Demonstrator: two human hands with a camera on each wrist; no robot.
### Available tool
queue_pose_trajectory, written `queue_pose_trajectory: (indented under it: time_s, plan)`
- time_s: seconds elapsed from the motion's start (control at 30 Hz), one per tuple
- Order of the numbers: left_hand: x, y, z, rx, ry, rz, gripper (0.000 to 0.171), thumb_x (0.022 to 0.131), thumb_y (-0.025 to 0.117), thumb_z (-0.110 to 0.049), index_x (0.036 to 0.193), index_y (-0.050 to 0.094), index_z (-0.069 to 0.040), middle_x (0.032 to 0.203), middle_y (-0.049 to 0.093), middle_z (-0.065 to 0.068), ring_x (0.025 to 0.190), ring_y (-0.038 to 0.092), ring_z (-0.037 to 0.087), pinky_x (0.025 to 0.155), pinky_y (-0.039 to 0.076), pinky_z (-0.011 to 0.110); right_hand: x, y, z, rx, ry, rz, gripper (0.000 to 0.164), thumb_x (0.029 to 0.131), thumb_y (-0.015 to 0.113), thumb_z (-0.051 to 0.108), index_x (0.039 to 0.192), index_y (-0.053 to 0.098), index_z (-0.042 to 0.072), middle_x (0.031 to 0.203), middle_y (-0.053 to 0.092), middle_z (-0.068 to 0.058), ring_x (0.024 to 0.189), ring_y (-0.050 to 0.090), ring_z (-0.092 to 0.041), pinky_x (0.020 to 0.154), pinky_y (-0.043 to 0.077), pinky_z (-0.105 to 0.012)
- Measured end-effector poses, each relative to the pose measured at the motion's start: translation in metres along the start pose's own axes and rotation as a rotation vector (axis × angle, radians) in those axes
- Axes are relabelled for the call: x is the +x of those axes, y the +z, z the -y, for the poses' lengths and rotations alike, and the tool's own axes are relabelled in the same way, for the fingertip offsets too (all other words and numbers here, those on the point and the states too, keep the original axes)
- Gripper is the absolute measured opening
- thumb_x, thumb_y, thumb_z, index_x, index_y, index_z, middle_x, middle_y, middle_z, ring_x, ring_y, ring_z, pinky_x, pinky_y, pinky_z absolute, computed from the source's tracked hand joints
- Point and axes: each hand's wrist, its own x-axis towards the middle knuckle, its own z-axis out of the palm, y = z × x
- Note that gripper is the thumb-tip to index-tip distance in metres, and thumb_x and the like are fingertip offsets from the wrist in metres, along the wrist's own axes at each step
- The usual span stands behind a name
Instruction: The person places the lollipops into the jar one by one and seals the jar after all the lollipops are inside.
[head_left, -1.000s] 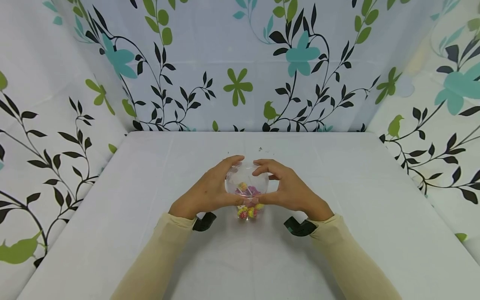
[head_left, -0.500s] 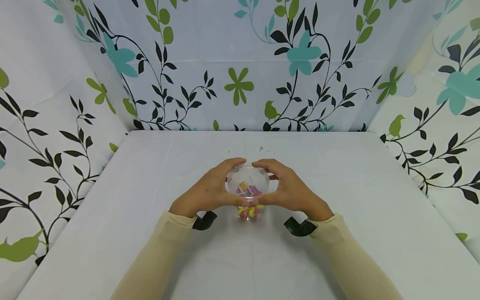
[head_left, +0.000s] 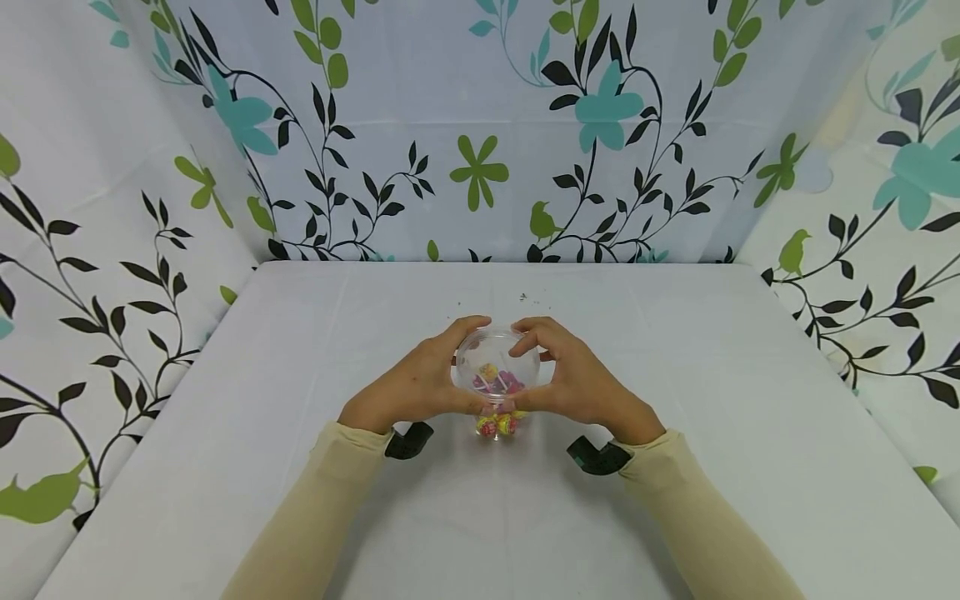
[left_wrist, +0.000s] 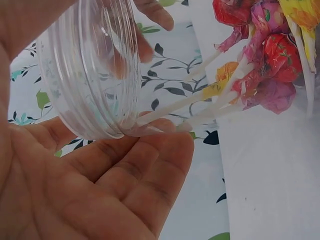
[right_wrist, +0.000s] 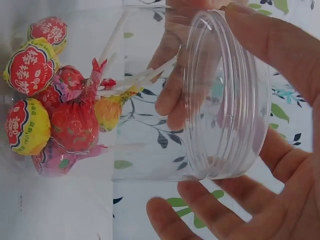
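A clear plastic jar (right_wrist: 145, 165) stands upright on the white table, with several wrapped lollipops (right_wrist: 75, 125) in its lower part. Its round clear lid (head_left: 487, 346) sits at the mouth, ridged at the side. The left hand (head_left: 423, 379) curves around the lid's left side, thumb in front and fingers behind. From the right, the right hand (head_left: 581, 379) grips the same lid, with its index finger bent over the rim. Both thumb tips nearly meet at the front. In the left wrist view, the left fingers (left_wrist: 165, 165) lie against the jar's neck.
The white table (head_left: 712, 367) spreads out around the jar. Patterned cloth (head_left: 480, 100) with leaves and flowers hangs behind and at both sides. Black bands (head_left: 600, 455) are at both wrists, over beige sleeves.
The right index finger straightened along the lid's rim half a second ago and is now bent over it again. The left hand and the jar hardly moved.
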Motion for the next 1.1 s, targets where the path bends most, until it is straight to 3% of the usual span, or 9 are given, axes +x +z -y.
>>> queue_pose_trajectory:
  time_s: [0.17,0.37,0.57,0.77,1.0,1.1]
  plan:
    - [0.0017,-0.0004,0.0017,0.010,0.031,0.003,0.110,0.076,0.096,-0.029,0.162,0.027,-0.026,0.135,0.062,0.011,0.114,0.062,0.026,0.092,0.057,0.043,-0.0002,0.0042,-0.0017,0.003,-0.031,0.032,0.046,0.080,0.090,0.021,0.116,0.062,0.023,0.164,0.041,-0.004,0.153,0.035,-0.028,0.112,0.041,-0.066]
    - [0.0025,-0.0010,0.0013,0.024,0.020,0.004,0.110,0.076,0.096,-0.029,0.162,0.028,-0.027,0.136,0.062,0.009,0.115,0.062,0.025,0.094,0.056,0.044,0.0012,0.0072,0.0005,-0.083,-0.047,-0.019,0.051,0.076,0.095,0.025,0.115,0.062,0.020,0.155,0.047,-0.010,0.145,0.043,-0.032,0.112,0.044,-0.062]
    - [0.0022,0.0004,0.0015,0.018,0.002,0.003,0.109,0.075,0.096,-0.028,0.161,0.029,-0.026,0.135,0.062,0.005,0.119,0.062,0.028,0.097,0.055,0.047,-0.0013,0.0060,0.0005,-0.048,-0.015,0.024,0.044,0.083,0.088,0.028,0.120,0.064,0.024,0.162,0.042,-0.001,0.153,0.035,-0.027,0.117,0.036,-0.065]
    - [0.0014,0.0020,0.0011,0.026,-0.007,0.002,0.108,0.075,0.097,-0.031,0.161,0.031,-0.025,0.137,0.061,0.006,0.119,0.061,0.024,0.099,0.054,0.046,-0.0006,0.0047,0.0006,-0.042,-0.026,0.007,0.042,0.082,0.090,0.032,0.114,0.066,0.020,0.153,0.048,-0.008,0.140,0.047,-0.030,0.108,0.047,-0.062]
    - [0.0005,0.0020,0.0003,0.024,-0.004,0.011,0.106,0.076,0.096,-0.028,0.161,0.032,-0.022,0.136,0.062,0.012,0.117,0.060,0.025,0.096,0.055,0.046,-0.0023,0.0018,0.0044,-0.047,-0.031,0.057,0.031,0.087,0.082,0.022,0.113,0.066,0.021,0.163,0.042,-0.003,0.154,0.034,-0.028,0.119,0.034,-0.064]
    - [0.0006,0.0018,0.0003,0.027,-0.004,0.012,0.106,0.076,0.096,-0.030,0.160,0.033,-0.022,0.138,0.061,0.012,0.118,0.060,0.026,0.097,0.054,0.046,-0.0019,0.0020,0.0046,-0.068,-0.028,0.029,0.035,0.084,0.088,0.028,0.112,0.068,0.020,0.157,0.047,-0.005,0.149,0.040,-0.030,0.116,0.039,-0.062]
